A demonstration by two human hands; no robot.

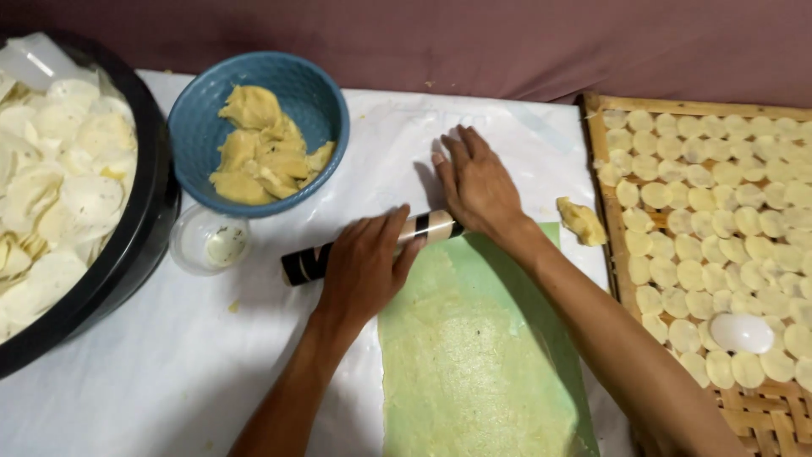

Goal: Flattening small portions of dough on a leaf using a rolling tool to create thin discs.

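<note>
White sheet (169, 372), hands (364, 267) hiding roller (309, 262) middle, dough strip (465, 364) cropped

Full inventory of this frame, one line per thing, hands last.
rolling pin: one, black and cream striped, across the sheet's far end
dough sheet: one, pale yellow-green, flat, centre front
blue bowl: one, holds yellow dough lumps, back left
black tub: one, full of white rounds, far left
clear cup: one, beside the bowl
dough piece: one, yellow, by the tray
bamboo tray: one, tan, covered with pale discs, right
white cutter: one, on the tray
left hand: on the pin
right hand: flat, on the pin
</note>
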